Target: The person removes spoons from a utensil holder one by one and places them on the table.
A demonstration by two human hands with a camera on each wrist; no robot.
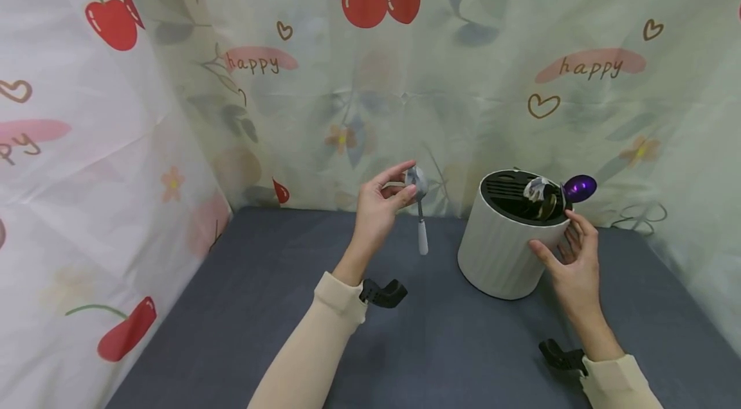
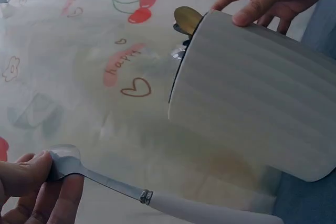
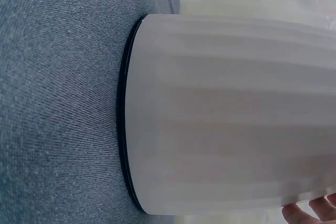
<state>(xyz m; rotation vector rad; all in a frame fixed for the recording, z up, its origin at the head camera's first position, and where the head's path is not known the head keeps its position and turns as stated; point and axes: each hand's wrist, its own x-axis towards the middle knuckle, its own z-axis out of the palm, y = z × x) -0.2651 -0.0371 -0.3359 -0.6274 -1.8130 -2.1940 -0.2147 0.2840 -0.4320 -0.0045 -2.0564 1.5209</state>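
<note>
My left hand (image 1: 377, 203) pinches a spoon (image 1: 423, 235) by its metal bowl, with the white handle hanging straight down above the table. In the left wrist view the spoon's handle (image 2: 194, 209) stretches to the right from the fingers, past a ringed metal collar. A white ribbed utensil holder (image 1: 503, 254) with a black slotted top stands upright to the right. My right hand (image 1: 579, 264) holds its right side near the rim, thumb in front and fingers bent around the wall. A purple spoon (image 1: 580, 188) and other shiny utensils (image 1: 539, 190) stick out of the holder's top.
A dark grey-blue cloth (image 1: 440, 345) covers the table. Behind it and at the sides hangs a printed curtain (image 1: 405, 100) with cherries and hearts, close behind the holder. Black wrist mounts (image 1: 384, 293) are on both forearms.
</note>
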